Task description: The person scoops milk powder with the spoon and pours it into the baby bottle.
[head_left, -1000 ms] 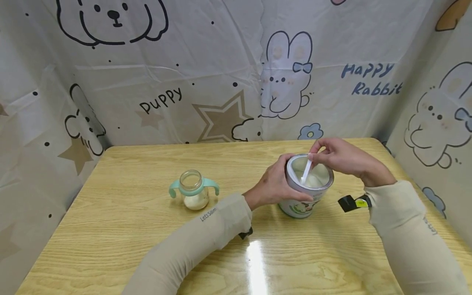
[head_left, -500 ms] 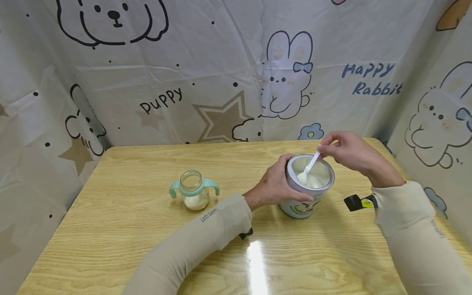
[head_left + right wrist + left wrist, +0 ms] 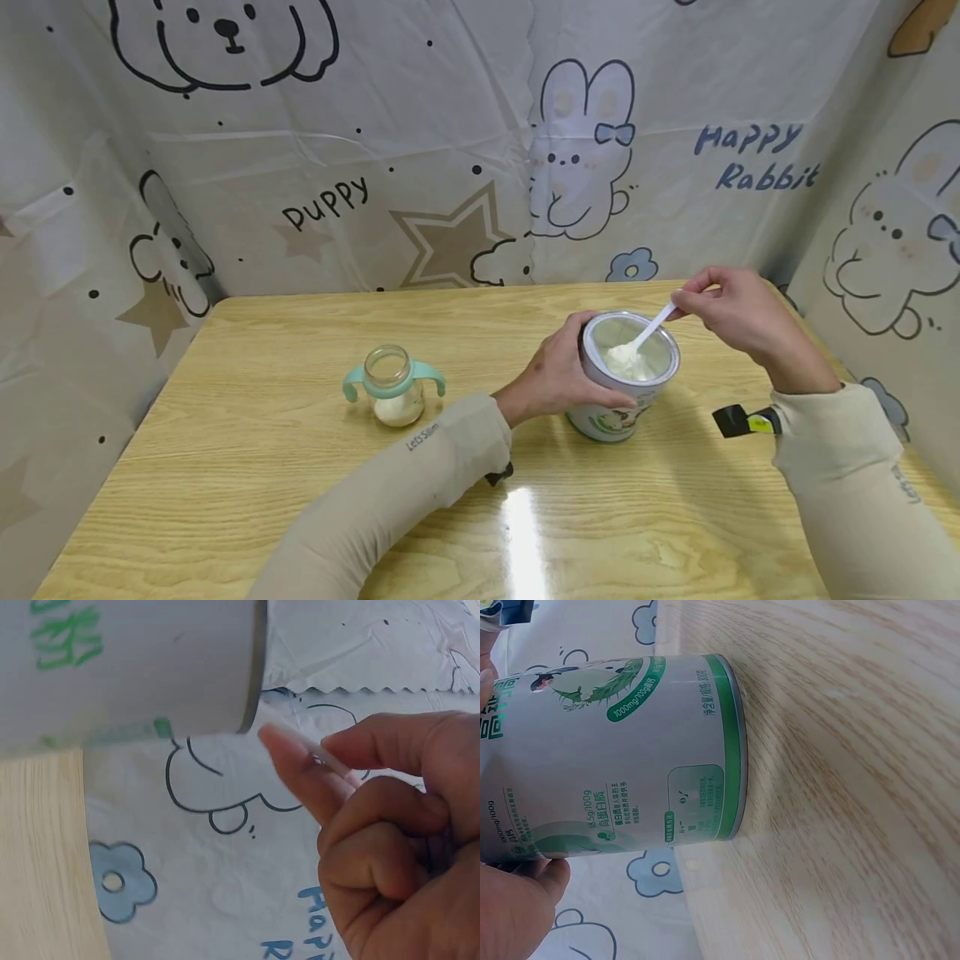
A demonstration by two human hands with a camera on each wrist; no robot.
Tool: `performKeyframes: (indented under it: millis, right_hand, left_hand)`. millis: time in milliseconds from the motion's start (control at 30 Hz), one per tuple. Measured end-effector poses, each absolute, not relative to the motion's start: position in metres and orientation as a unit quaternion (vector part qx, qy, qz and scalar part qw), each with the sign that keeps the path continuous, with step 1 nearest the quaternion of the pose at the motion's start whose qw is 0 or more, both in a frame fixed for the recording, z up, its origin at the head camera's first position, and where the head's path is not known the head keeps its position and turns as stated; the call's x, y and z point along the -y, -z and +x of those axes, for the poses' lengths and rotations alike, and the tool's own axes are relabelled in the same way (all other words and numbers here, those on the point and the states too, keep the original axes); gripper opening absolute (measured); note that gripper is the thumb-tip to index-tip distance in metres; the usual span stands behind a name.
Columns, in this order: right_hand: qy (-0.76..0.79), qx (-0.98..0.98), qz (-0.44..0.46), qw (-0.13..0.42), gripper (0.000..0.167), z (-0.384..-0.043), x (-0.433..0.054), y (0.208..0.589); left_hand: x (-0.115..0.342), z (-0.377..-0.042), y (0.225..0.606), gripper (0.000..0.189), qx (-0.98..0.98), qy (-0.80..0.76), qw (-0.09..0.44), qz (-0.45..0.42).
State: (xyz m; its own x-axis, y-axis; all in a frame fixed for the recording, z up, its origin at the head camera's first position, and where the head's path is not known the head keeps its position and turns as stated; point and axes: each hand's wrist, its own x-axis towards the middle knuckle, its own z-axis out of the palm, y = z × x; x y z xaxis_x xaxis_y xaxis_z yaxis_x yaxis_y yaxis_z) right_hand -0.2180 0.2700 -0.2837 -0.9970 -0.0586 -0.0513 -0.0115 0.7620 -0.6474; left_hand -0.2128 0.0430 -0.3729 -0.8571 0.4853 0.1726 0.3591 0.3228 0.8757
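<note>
An open milk powder can [image 3: 611,421], white with a green band at its base, is at the right of the table in the head view. My left hand [image 3: 558,375] grips its side near the rim; in the left wrist view the can [image 3: 630,765] shows its printed label. Above the can's right edge, my right hand [image 3: 738,312] pinches the handle of a white spoon [image 3: 656,322]. The bowl end is inside the can, heaped with pale milk powder [image 3: 624,358]. In the right wrist view the can hides the spoon's far end.
Left of the can stands a lidless baby bottle [image 3: 399,408] with mint green handles and pale powder inside. The wood-grain table [image 3: 262,500] meets a printed cloth [image 3: 450,100] at its back and sides.
My right hand has drawn back to the right, pulling the spoon's handle with it. A heap of powder now shows on the spoon. The left hand and the bottle stay put.
</note>
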Motion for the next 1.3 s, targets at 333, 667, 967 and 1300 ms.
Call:
performKeyframes:
  millis: [333, 667, 967, 1300]
  right_hand:
    - [0.359, -0.933, -0.005, 0.036, 0.031, -0.219, -0.27, 0.283]
    - [0.388, -0.921, -0.022, 0.04, 0.034, -0.222, -0.275, 0.278]
    - [0.426, -0.904, -0.024, 0.032, 0.028, -0.224, -0.278, 0.27]
    - [0.462, -0.886, -0.016, 0.035, 0.021, -0.228, -0.277, 0.267]
  left_hand:
    - [-0.039, -0.213, 0.372, 0.104, -0.81, -0.519, 0.053, 0.266]
    - [-0.038, -0.212, 0.371, 0.106, -0.806, -0.522, 0.06, 0.272]
    - [-0.026, -0.21, 0.365, 0.113, -0.816, -0.511, 0.067, 0.263]
    - [-0.005, -0.206, 0.356, 0.116, -0.811, -0.517, 0.073, 0.263]
